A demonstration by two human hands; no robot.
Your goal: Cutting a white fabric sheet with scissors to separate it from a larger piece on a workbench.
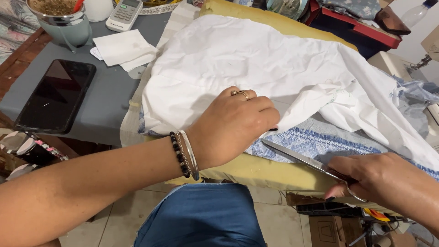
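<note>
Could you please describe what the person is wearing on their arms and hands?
Both forearms are bare, with no sleeves. The left hand has a gold ring on one finger, and its wrist carries a black bead bracelet, a thin chain and a silver bangle. The right hand shows no jewellery.

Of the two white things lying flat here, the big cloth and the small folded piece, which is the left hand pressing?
The left hand presses the big white cloth; the small folded piece lies untouched beside the phone.

Bright, even light; sharp, soft shadows
</note>
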